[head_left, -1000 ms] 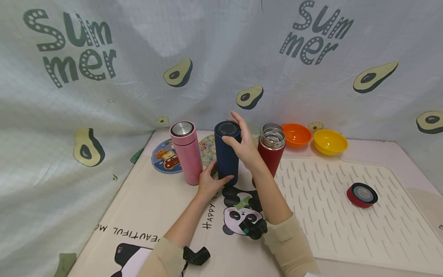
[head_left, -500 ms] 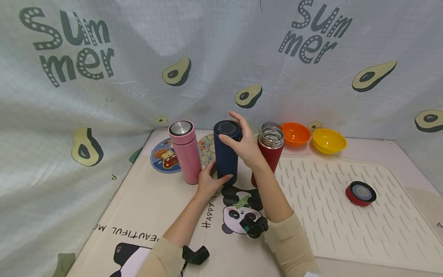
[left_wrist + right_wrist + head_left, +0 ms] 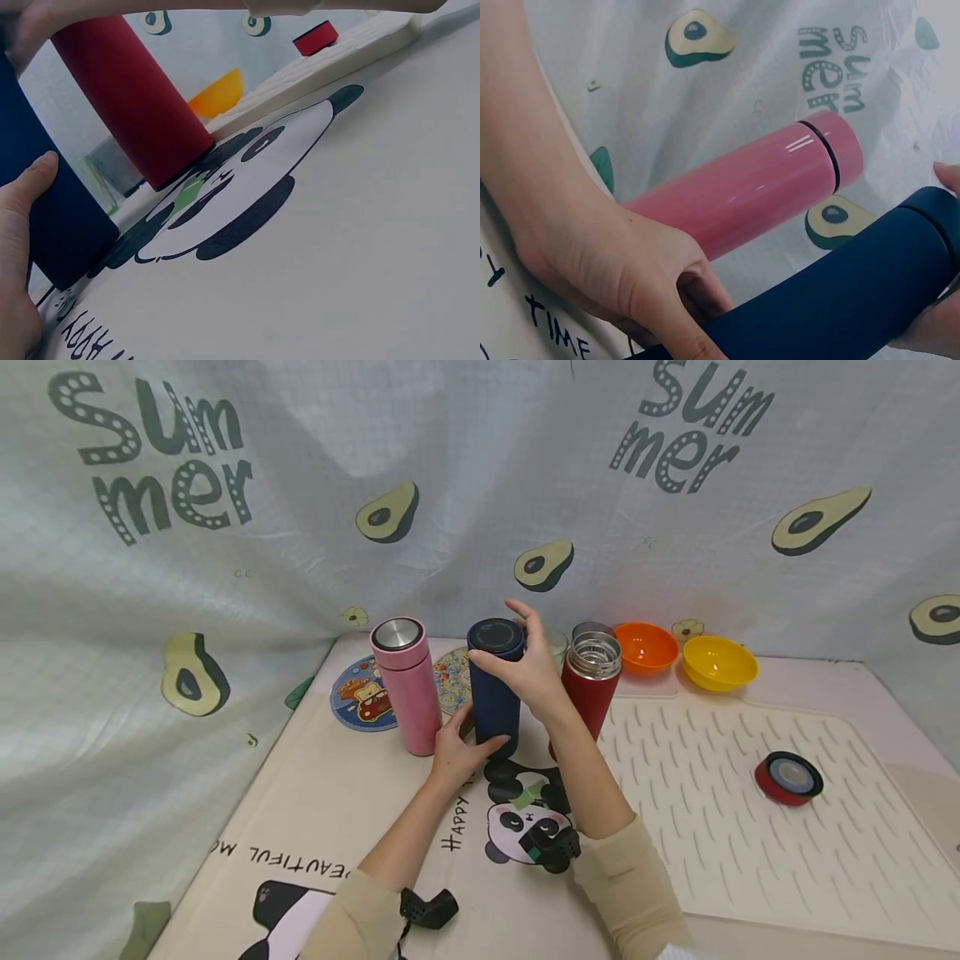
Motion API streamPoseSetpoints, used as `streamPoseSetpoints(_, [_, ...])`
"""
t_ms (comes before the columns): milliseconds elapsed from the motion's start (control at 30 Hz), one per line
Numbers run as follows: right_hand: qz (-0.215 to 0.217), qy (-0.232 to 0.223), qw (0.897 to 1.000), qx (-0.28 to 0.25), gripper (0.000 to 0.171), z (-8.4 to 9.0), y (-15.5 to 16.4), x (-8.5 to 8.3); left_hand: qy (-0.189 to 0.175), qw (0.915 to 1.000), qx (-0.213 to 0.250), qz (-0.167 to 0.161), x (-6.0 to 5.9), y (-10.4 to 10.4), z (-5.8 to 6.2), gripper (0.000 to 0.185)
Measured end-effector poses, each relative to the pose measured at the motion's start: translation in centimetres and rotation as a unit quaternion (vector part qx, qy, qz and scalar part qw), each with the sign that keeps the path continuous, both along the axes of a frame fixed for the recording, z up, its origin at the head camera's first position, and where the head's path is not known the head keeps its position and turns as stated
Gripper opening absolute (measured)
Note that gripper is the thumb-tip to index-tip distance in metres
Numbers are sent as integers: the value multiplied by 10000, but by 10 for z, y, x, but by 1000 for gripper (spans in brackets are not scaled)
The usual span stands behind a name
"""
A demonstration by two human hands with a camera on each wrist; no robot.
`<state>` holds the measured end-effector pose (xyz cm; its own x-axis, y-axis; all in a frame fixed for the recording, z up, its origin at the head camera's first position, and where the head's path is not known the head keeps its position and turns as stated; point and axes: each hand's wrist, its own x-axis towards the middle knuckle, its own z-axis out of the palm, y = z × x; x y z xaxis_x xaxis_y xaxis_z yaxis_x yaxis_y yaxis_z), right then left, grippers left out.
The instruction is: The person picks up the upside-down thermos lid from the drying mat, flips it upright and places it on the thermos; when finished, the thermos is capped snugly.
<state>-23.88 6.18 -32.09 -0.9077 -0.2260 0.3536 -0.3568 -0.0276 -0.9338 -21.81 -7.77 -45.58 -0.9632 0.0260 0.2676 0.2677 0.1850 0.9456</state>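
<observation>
Head view, frame centre: the navy flask (image 3: 493,693) is gripped at its base by the left hand (image 3: 453,752); its lid (image 3: 496,637) is grasped by the right hand (image 3: 531,670). Lid rotation is judged next, base kept steady.

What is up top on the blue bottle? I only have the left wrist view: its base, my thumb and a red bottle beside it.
Observer: The right hand grips the lid of the blue bottle.
Operator: Is the red bottle capped?
Observer: No, the red bottle stands open, steel mouth showing.
Operator: Where is its cap?
Observer: A red cap lies on the ribbed white mat, to the right.
Operator: Anything on the other side?
Observer: A pink bottle, lid on, stands left of the blue one.
</observation>
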Motion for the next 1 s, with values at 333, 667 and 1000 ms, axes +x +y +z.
streamPoseSetpoints(333, [268,-212,9989,-324,61,-1,1,-1,69,9999,-73,58,-1,0,0,70])
streamPoseSetpoints(667, [198,-339,9980,-504,55,-2,0,0,38,9999,-102,67,0,-1,0,73])
streamPoseSetpoints(1000, [191,-280,9984,-448,61,-5,-4,1,90,9999,-51,34,0,-1,-2,72])
